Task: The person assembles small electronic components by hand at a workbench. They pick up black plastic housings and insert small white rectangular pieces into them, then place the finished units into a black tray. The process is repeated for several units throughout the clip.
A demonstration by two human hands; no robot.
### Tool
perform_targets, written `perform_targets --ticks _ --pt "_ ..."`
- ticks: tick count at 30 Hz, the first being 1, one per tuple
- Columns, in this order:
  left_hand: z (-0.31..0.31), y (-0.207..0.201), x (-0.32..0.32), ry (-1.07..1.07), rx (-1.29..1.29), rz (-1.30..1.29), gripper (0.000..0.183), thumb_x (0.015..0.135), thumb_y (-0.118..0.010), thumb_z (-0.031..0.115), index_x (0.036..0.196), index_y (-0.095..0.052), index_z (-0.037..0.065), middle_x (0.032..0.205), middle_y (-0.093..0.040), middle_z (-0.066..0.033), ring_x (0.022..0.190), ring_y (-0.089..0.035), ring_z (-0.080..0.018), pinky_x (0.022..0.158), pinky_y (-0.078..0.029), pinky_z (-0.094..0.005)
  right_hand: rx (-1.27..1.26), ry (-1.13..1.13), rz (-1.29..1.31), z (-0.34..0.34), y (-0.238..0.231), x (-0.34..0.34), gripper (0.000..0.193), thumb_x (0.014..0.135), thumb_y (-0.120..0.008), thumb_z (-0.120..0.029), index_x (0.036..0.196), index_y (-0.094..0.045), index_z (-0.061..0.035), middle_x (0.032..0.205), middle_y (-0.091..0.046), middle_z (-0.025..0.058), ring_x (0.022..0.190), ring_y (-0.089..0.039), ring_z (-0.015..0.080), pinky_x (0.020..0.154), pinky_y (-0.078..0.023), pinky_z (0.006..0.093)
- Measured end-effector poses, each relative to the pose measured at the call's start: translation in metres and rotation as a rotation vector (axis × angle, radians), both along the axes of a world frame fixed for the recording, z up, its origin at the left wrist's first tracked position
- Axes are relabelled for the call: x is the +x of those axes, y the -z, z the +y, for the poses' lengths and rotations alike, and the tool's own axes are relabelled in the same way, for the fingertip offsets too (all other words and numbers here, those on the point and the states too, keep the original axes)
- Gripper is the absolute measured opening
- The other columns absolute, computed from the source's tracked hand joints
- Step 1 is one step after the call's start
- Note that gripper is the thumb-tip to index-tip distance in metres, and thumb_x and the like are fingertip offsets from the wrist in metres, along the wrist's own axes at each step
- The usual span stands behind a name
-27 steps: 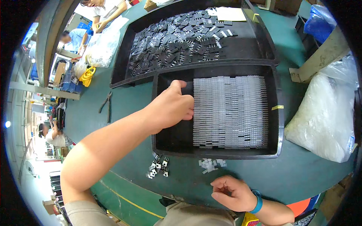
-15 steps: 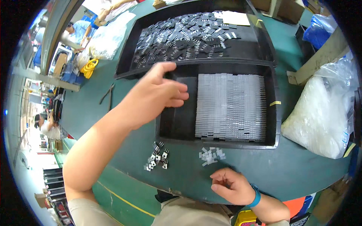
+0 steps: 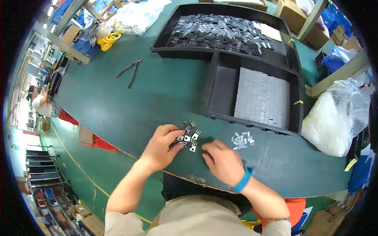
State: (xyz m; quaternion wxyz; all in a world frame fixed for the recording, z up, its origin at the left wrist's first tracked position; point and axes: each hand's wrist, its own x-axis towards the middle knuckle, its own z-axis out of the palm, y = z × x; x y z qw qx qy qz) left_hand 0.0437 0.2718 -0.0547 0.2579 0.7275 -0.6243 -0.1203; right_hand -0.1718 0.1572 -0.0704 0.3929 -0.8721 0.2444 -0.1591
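A small pile of black three-legged transistors [image 3: 193,137] with pale metal tabs lies near the table's front edge. My left hand [image 3: 159,145] reaches in from the pile's left side, its thumb and fingers curled around some of the transistors. Just right of the pile is my right hand [image 3: 226,161], a blue band at its wrist. Its fingers are bent together and slightly blurred; whatever they hold, if anything, is hidden. Beyond the right hand lies a small heap of clear flat pieces [image 3: 243,140]. Rows of similar clear pieces [image 3: 262,98] fill the right part of a black tray [image 3: 220,84].
Behind it, a larger black tray [image 3: 161,46] holds many loose transistors. Pliers [image 3: 133,72] lie on the green table at left, below a yellow coil [image 3: 108,41]. A clear bag of white material [image 3: 328,122] stands at right beside a post. Another person [image 3: 41,103] is far left.
My left hand has come down from above the tray to the transistor pile. My right hand has moved left, toward that pile. The whole view has shifted, with the trays now farther up and right.
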Motion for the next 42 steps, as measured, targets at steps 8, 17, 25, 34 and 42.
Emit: perform_targets --ticks 8,17,25,34,42 --pt "0.040 0.028 -0.023 -0.334 -0.230 0.597 0.021 0.090 -0.065 -0.003 0.110 -0.069 0.002 0.109 -0.064 -0.0093 0.085 -0.063 -0.0157 0.071 -0.050 -0.0282 -0.264 0.108 0.089 0.028 0.017 0.052 0.025 0.082 -0.078 -0.017 0.100 -0.065 -0.0073 0.093 -0.063 0.0113 0.079 -0.068 0.0350 0.067 -0.056 0.0446" --pt "0.051 0.027 -0.059 -0.376 0.035 1.496 0.019 0.102 -0.062 0.015 0.103 -0.074 0.000 0.084 -0.071 -0.0047 0.066 -0.059 -0.0085 0.059 -0.047 -0.0239 0.414 0.162 0.015 0.050 -0.003 0.033 0.026 0.083 -0.076 -0.011 0.103 -0.063 -0.0017 0.088 -0.064 0.0135 0.073 -0.066 0.0249 0.064 -0.053 0.0365" --pt "0.065 0.029 -0.032 -0.614 -0.125 1.300 0.016 0.101 -0.063 0.012 0.093 -0.070 0.000 0.070 -0.064 -0.0013 0.059 -0.055 -0.0065 0.053 -0.043 -0.0228 -0.203 0.019 0.092 0.044 -0.002 0.068 0.036 0.085 -0.076 -0.023 0.113 -0.063 -0.0058 0.098 -0.065 0.0158 0.083 -0.068 0.0367 0.069 -0.055 0.0449" --pt "0.068 0.033 -0.032 -0.531 -0.037 1.303 0.017 0.098 -0.064 0.010 0.084 -0.069 0.002 0.065 -0.063 -0.0020 0.053 -0.052 -0.0068 0.049 -0.039 -0.0226 0.032 0.146 0.021 0.043 -0.002 0.054 0.016 0.091 -0.071 -0.010 0.105 -0.067 -0.0029 0.089 -0.070 0.0146 0.073 -0.069 0.0279 0.064 -0.055 0.0367" --pt "0.061 0.034 -0.041 -0.281 -0.161 1.044 0.006 0.091 -0.072 0.000 0.085 -0.070 -0.002 0.072 -0.064 -0.0047 0.058 -0.059 -0.0114 0.053 -0.045 -0.0270 0.615 0.274 -0.189 0.067 0.002 0.039 0.013 0.093 -0.072 -0.007 0.103 -0.073 0.0002 0.084 -0.069 0.0054 0.074 -0.061 0.0122 0.065 -0.049 0.0273"
